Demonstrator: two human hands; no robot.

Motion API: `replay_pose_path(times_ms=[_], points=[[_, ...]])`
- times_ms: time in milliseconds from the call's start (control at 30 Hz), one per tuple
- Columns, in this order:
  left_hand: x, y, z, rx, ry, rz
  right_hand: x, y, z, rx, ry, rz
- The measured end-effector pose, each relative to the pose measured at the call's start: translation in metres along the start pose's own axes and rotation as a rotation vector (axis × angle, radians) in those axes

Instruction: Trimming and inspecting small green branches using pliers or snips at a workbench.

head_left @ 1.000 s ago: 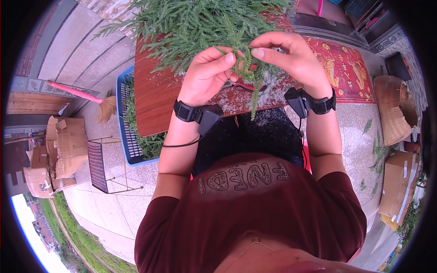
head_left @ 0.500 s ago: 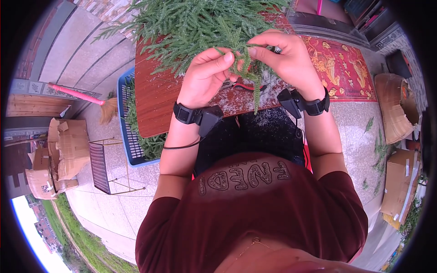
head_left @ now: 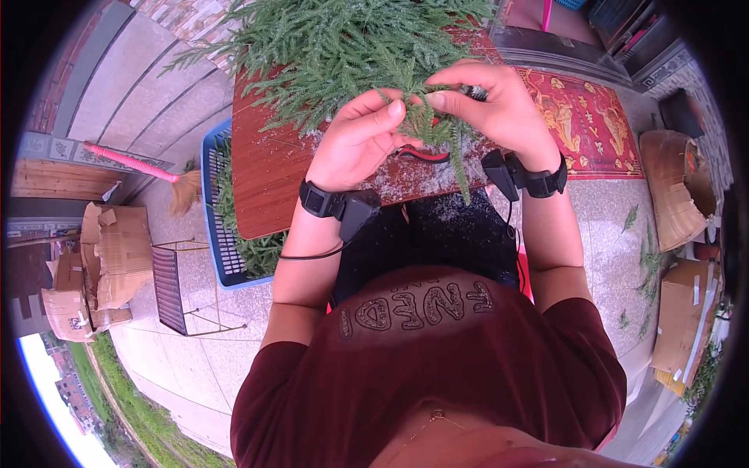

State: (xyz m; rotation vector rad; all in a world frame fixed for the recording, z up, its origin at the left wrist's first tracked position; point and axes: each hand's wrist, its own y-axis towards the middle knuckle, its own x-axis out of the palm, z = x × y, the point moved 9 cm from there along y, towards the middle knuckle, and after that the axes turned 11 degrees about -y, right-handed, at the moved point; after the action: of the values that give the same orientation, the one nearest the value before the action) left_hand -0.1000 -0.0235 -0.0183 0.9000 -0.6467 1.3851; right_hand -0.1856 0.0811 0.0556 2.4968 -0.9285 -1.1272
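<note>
A green artificial fir sprig (head_left: 457,156) is held up over the near side of a reddish-brown table (head_left: 269,183). My left hand (head_left: 353,140) pinches its left part between thumb and forefinger. On the other side, my right hand (head_left: 499,109) has thumb and forefinger closed at the sprig's centre, with the fingertips partly covered by greenery. One branch hangs down past the table edge. Under the sprig lies a tool with red-and-black handles (head_left: 425,154), its far end hidden. Beyond both hands spreads a big heap of fir branches (head_left: 335,54), dusted with white flecks.
Left of the table is a blue plastic basket (head_left: 209,171) with greenery inside. A broom (head_left: 186,191), a small metal rack (head_left: 170,288) and cardboard boxes (head_left: 125,246) stand farther left. At right are a red patterned mat (head_left: 585,125) and more cartons (head_left: 679,312).
The sprig has turned slightly, and its hanging branch has swung to the right. Both hands have dipped a little and keep their pinch on it.
</note>
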Motion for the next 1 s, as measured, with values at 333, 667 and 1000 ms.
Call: replay_pose_path(times_ms=[333,667,1000], points=[[-0.005,0.003,0.003,0.041,0.076,-0.082,-0.004,0.001,-0.015,-0.115,-0.244,0.072],[-0.008,0.001,0.006,-0.017,0.008,-0.045,-0.007,0.002,0.012,0.156,0.226,0.035],[-0.01,0.002,0.016,0.122,-0.14,-0.036,-0.012,0.007,0.045,0.232,0.609,0.052]])
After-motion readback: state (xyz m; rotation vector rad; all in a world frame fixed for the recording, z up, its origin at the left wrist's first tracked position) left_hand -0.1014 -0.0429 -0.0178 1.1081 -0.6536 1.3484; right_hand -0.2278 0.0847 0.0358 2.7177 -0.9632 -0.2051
